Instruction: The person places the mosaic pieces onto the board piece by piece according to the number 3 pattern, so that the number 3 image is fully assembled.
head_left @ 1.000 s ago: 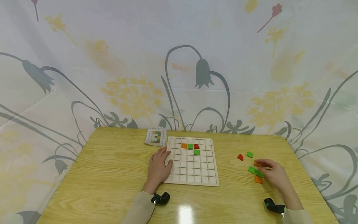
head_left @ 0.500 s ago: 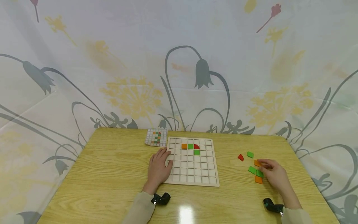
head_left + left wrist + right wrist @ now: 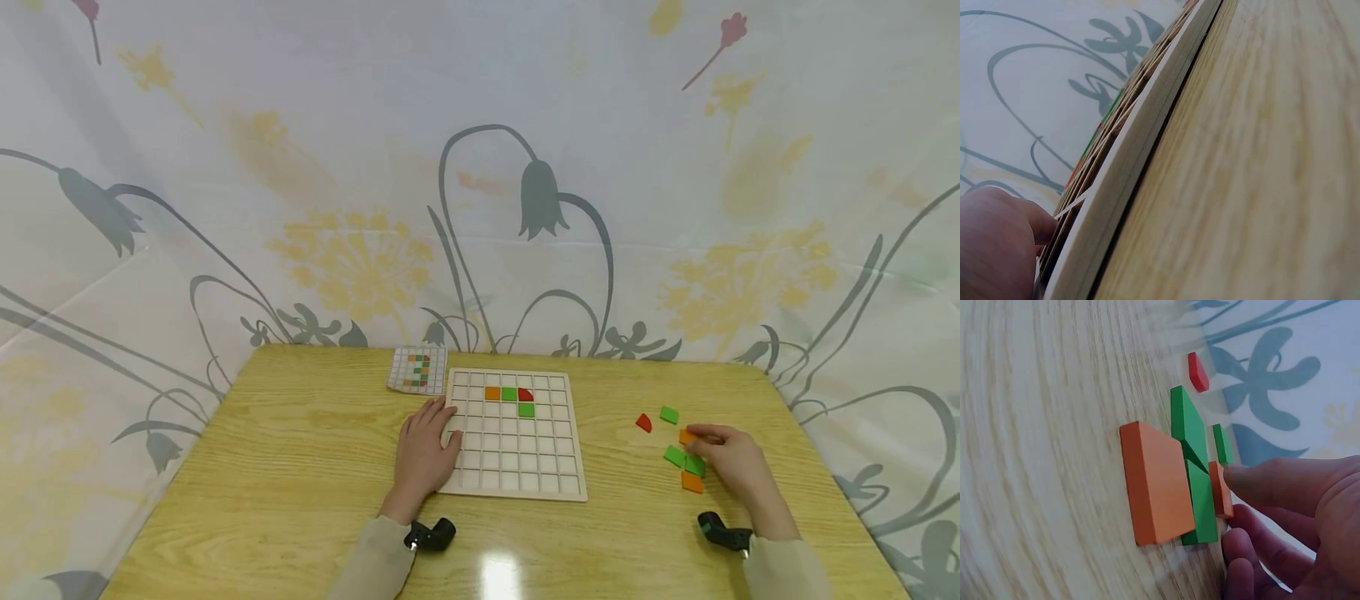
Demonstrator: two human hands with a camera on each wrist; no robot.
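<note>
My left hand (image 3: pixel 426 450) rests on the left edge of a pale wooden grid board (image 3: pixel 519 497), its fingers extended. In the left wrist view the hand (image 3: pixel 1007 240) touches the raised rim of the board (image 3: pixel 1125 162). Several tiles sit in the board's upper cells: an orange square (image 3: pixel 492 393), green squares (image 3: pixel 527 410) and a red quarter-round tile (image 3: pixel 526 394). On the right, my right hand (image 3: pixel 731 460) pinches an orange square tile (image 3: pixel 1220 494) between thumb and fingers, low over the table. Beside it lie green tiles (image 3: pixel 1200 503) and another orange tile (image 3: pixel 1160 484).
A pattern card (image 3: pixel 417 370) with a coloured figure lies behind the left hand, at the board's upper left. A loose red quarter-round tile (image 3: pixel 644 422) and a green tile (image 3: pixel 669 414) lie right of the board. A patterned curtain (image 3: pixel 480 275) borders the wooden table (image 3: pixel 300 483).
Both hands stay nearly in place. The right hand's fingers shift only slightly at the orange tile, and the right wrist moves a little to the left.
</note>
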